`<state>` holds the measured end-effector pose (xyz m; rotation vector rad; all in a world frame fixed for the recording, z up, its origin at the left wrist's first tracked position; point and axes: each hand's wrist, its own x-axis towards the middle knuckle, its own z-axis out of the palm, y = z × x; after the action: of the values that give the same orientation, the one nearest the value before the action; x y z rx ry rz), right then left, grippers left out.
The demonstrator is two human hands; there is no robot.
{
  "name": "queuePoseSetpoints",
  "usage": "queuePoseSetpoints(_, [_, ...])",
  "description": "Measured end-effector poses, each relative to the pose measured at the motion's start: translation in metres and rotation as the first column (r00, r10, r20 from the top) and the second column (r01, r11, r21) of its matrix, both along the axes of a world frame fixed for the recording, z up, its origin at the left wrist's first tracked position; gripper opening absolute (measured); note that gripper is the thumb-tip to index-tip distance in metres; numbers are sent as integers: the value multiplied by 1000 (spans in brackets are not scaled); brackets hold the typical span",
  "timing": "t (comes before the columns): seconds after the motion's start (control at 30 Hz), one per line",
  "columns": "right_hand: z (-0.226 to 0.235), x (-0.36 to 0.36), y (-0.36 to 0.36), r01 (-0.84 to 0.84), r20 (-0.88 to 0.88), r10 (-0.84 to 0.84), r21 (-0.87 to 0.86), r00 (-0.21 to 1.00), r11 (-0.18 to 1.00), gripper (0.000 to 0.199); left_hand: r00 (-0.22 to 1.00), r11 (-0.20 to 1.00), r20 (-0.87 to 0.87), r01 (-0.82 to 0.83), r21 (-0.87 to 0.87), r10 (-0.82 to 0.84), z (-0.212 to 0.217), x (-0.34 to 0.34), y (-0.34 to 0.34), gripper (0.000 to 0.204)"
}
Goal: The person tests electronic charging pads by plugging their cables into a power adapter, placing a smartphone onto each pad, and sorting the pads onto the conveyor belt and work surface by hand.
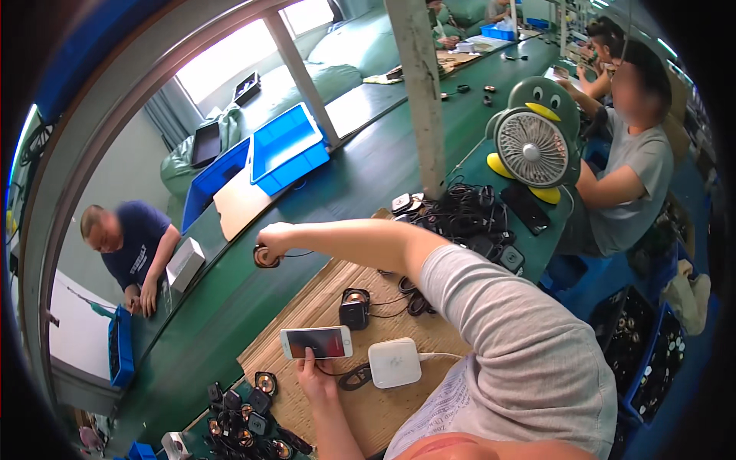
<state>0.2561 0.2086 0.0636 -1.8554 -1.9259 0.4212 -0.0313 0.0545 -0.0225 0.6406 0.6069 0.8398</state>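
Observation:
My left hand (313, 379) holds a white phone (316, 343) with a dark screen, its fingers at the lower edge and one finger on the screen. Stretched across to the far left, my right hand (274, 236) is closed on a small round black device (266, 257) with a coppery face and a thin cable. On the cardboard sheet (307, 307) between my arms stands a black square device (354, 309) with a coppery top. Beside the phone lie a white square box (395, 363) with a white cable and a coiled black cable (355, 376).
Black devices with coppery coils (245, 418) are heaped at the lower left; tangled black cables (468, 215) lie beyond my right arm. A penguin-shaped fan (531, 146) and a black phone (526, 209) stand near a post (418, 100). Blue bins (287, 149) line the far side. Co-workers sit left and right.

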Motion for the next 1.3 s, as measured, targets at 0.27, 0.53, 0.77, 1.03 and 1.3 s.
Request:
queuePoseSetpoints(0.27, [83, 43, -120, 175, -593, -16, 211, 805, 962, 18, 999, 1000, 40, 3, -6, -3, -7, 7, 6, 12])
queuePoseSetpoints(0.53, [-8, 123, -121, 577, 3, -603, 288, 798, 764, 17, 997, 999, 61, 35, 18, -36, 1, 12, -1, 11])
queuePoseSetpoints(0.77, [-45, 79, -127, 382, 264, -406, 137, 875, 914, 19, 1000, 1000, 24, 0, 13, 0, 7, 9, -6, 9])
queuePoseSetpoints(1.03, [-42, 19, -120, 82, 601, -63, -3, 797, 997, 31, 999, 999, 40, 23, 42, -24, -15, 7, 10, 7])
queuePoseSetpoints(1.3, [-58, 39, -101, 56, 640, -60, 26, 766, 998, 16, 994, 992, 9, 110, 59, -111, 1, 22, 2, 11])
